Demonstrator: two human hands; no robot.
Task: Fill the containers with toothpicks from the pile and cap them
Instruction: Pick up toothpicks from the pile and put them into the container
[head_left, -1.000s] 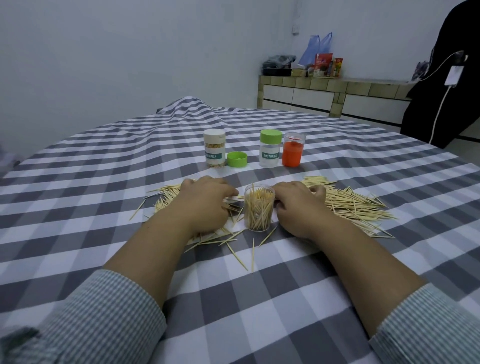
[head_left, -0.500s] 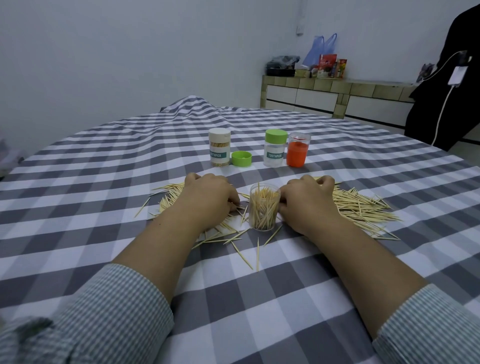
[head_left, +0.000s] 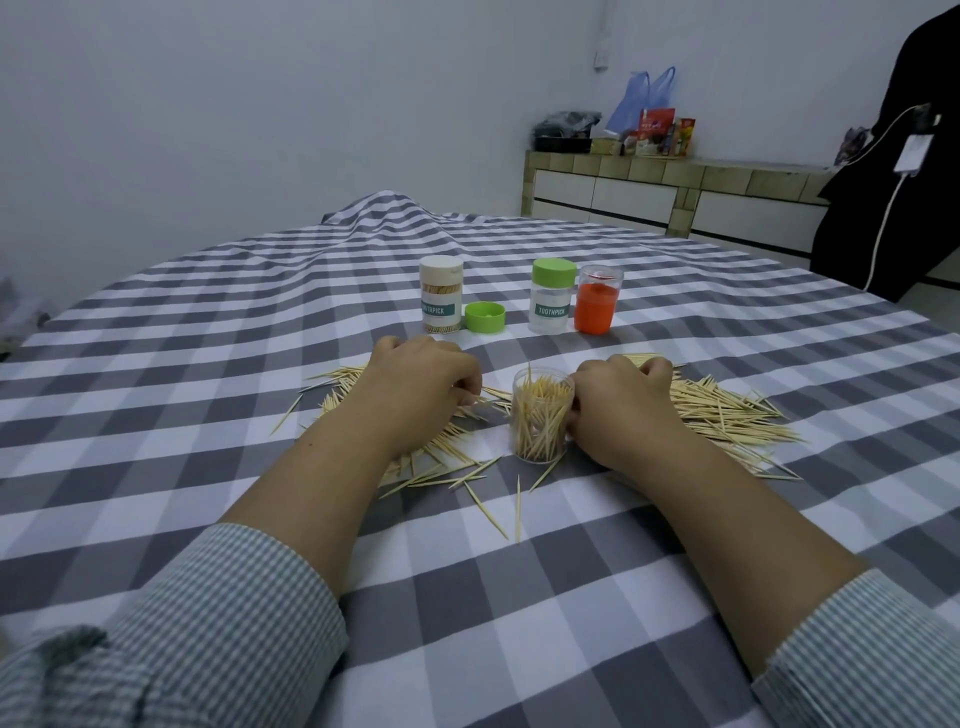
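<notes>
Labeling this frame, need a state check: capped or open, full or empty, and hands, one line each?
Clear jar: uncapped, upright, nearly full of toothpicks.
Beige jar: capped, full.
Green-capped jar: capped, looks empty.
Loose green cap: off, on the cloth.
Orange jar: upright, capping unclear.
Pile: scattered on both sides.
Left hand: curled, pinching toothpicks.
Right hand: curled against the clear jar.

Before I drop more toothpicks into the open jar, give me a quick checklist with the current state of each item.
1. Clear jar upright, mouth uncapped: ok.
2. Right hand steadying the jar's side: ok, fingers curl against it.
3. Left hand has a grip on toothpicks: cannot tell, fingertips hidden.
4. Room left in the jar: ok, sticks stand loosely.
5. Loose toothpicks within reach: ok, piles on both sides.
6. Spare green cap ready: ok, lying beside the beige-capped container.
</notes>
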